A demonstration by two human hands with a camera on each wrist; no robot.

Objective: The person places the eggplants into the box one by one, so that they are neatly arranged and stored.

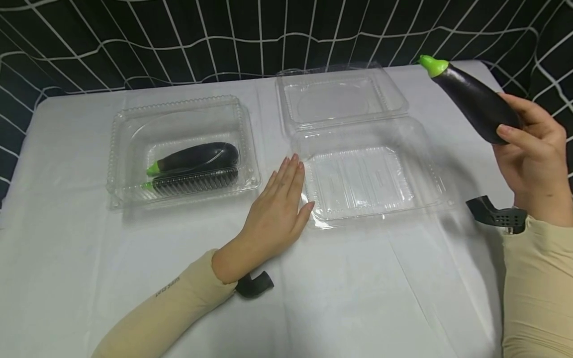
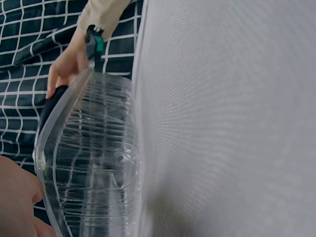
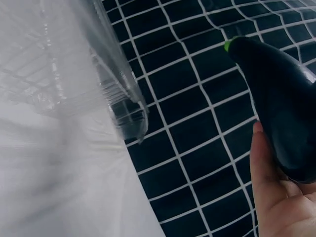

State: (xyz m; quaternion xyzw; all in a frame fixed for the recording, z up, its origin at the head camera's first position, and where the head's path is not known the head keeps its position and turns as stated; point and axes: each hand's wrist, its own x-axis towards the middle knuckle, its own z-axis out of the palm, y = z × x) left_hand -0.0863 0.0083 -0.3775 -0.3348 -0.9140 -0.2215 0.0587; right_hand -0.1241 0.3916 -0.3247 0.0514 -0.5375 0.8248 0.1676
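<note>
My right hand (image 1: 534, 144) grips the thick end of a dark eggplant (image 1: 476, 99) and holds it up over the right side of the table, its green stem toward the upper left. The same eggplant (image 3: 281, 103) fills the right part of the right wrist view. My left hand (image 1: 277, 209) lies with straight fingers at the left edge of an open clear plastic clamshell box (image 1: 358, 179). Its lid (image 1: 333, 102) is folded back behind the base. In the left wrist view the box's ribbed side (image 2: 98, 158) stands close to the left hand.
A closed clear clamshell box (image 1: 183, 119) at the left holds two eggplants, one (image 1: 201, 158) behind the other (image 1: 197, 183). White cloth covers the table (image 1: 340, 288). Behind hangs a dark cloth with a white grid (image 1: 241, 40).
</note>
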